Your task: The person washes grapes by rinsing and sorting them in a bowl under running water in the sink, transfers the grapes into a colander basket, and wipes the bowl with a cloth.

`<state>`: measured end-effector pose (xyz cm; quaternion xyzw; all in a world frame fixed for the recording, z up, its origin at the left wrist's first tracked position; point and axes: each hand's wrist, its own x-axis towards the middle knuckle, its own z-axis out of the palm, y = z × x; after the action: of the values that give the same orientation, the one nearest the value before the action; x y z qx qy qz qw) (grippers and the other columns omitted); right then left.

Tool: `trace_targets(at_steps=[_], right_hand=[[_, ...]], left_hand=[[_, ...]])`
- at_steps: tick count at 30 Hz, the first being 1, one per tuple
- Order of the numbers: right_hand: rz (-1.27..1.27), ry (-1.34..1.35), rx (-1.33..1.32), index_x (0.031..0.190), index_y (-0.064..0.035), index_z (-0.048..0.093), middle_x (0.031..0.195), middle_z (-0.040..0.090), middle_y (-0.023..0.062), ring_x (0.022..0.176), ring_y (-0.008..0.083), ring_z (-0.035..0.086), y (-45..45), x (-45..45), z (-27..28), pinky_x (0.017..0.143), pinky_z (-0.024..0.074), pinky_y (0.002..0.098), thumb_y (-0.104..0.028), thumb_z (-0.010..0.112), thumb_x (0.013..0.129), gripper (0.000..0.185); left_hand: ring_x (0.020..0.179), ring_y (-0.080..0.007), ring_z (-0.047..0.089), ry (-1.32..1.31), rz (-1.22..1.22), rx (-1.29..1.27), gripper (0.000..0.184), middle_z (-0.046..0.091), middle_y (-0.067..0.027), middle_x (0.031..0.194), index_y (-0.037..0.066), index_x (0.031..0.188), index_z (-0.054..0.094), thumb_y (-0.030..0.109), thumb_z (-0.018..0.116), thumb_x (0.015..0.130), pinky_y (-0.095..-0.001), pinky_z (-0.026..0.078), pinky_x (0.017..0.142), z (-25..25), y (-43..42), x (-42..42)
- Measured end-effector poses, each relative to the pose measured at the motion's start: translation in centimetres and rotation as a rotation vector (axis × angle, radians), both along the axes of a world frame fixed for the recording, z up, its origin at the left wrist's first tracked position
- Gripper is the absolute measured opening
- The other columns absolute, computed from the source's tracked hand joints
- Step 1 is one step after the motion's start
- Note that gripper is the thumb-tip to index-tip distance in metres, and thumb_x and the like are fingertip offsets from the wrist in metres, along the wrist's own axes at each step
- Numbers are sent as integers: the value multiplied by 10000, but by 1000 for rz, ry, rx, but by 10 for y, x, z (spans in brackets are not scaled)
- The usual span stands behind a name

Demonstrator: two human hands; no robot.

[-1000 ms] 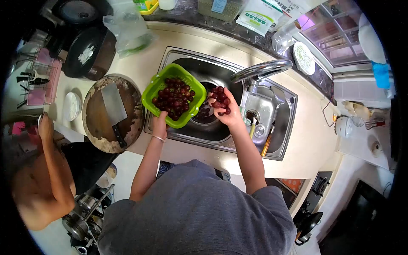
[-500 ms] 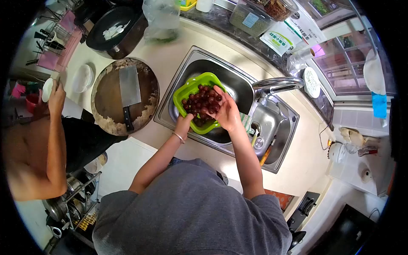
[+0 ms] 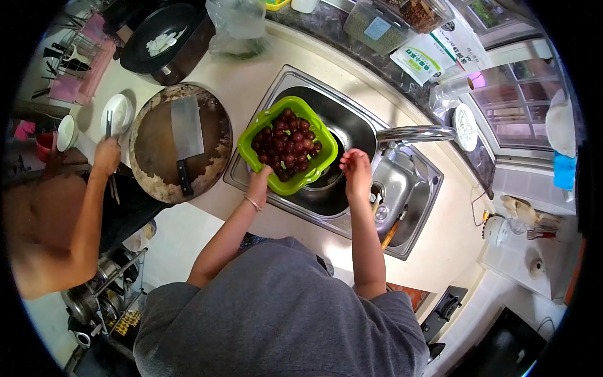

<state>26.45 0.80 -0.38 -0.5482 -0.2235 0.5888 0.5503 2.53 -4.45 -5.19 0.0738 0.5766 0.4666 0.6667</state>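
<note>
My left hand [image 3: 258, 186] is closed on the near rim of a bright green plastic basket [image 3: 325, 164]. Round dark red grapes [image 3: 286, 146] fill the basket, which is held over the left part of the steel sink [image 3: 326, 204]. To the right of the basket, my right hand [image 3: 357, 173] hovers above the sink, apart from the fruit. Its fingers are loosely bent and I see nothing between them. The chrome faucet [image 3: 414, 133] reaches out just beyond this hand.
A cleaver [image 3: 187, 129] lies on the round chopping board [image 3: 147, 169] left of the sink. Further left, another person's hand [image 3: 108, 156] holds chopsticks at a white bowl [image 3: 117, 115]. A black pot [image 3: 188, 66] stands behind. Bags and containers line the window ledge.
My right hand has come out of the grapes and moved right. The basket has shifted slightly left. The other person's hand has moved right to the white bowl, with chopsticks now showing.
</note>
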Motion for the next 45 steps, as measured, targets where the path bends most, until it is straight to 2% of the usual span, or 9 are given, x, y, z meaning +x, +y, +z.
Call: trace_targets(at_steps=[3,8,13,18,28,35,38,41,45], right_hand=[[147,-226,-188,946,-36,541,816,586,47,740,116,549,-6,3,-92,648,453,249,-95,443,876,134],[450,-1068,-10,1114,-56,507,1081,545,188,1008,341,520,10,-2,-193,851,407,404,-308,619,723,479],[138,-537,-167,1135,-38,473,1120,511,199,1055,345,481,28,-20,-251,886,388,399,-331,652,690,562],[772,-1216,20,1328,-139,295,1390,233,128,1274,338,205,20,-47,-183,969,235,552,-352,632,703,741],[1009,-1680,-10,1213,-185,401,1256,346,176,1162,422,327,3,-22,-227,826,438,493,-300,637,725,554],[924,-1531,13,1122,-153,474,1152,410,205,980,401,488,3,-26,-277,732,485,453,-135,612,702,442],[759,-1121,-297,1057,-116,496,1078,475,208,913,385,527,19,-21,-261,746,467,439,-111,620,699,378],[515,-799,152,927,-73,514,834,558,120,799,238,555,25,-1,-264,726,431,332,-55,614,713,237],[386,-439,36,898,-93,521,800,525,21,746,135,502,25,5,-201,654,426,275,-55,584,774,144]], left_hand=[[858,-165,508,59,-30,98,284,502,-50,914,56,1030,461,198,546,799,-327,426,776,2,11,1],[867,-162,499,10,26,76,272,496,-46,920,53,1023,462,191,551,806,-317,417,775,30,29,10],[857,-156,508,79,2,59,259,504,-38,921,54,1022,466,140,543,790,-306,423,761,24,38,2],[834,-149,506,65,77,62,222,501,-27,881,68,975,475,122,547,773,-297,422,749,25,45,-5],[921,-148,513,54,163,35,354,519,-26,1014,66,1109,465,83,531,762,-289,435,795,27,52,-18],[864,-152,503,52,158,54,210,490,-11,900,84,965,479,93,556,769,-314,434,755,27,49,-24],[887,-151,509,51,138,42,280,503,-21,950,74,1038,465,90,541,768,-302,441,761,28,44,-27],[903,-150,521,72,116,36,358,519,-32,1000,61,1117,452,86,524,767,-288,451,763,34,43,-25],[829,-160,510,126,64,61,238,477,-34,880,69,982,449,130,549,774,-321,449,714,38,45,-21]])
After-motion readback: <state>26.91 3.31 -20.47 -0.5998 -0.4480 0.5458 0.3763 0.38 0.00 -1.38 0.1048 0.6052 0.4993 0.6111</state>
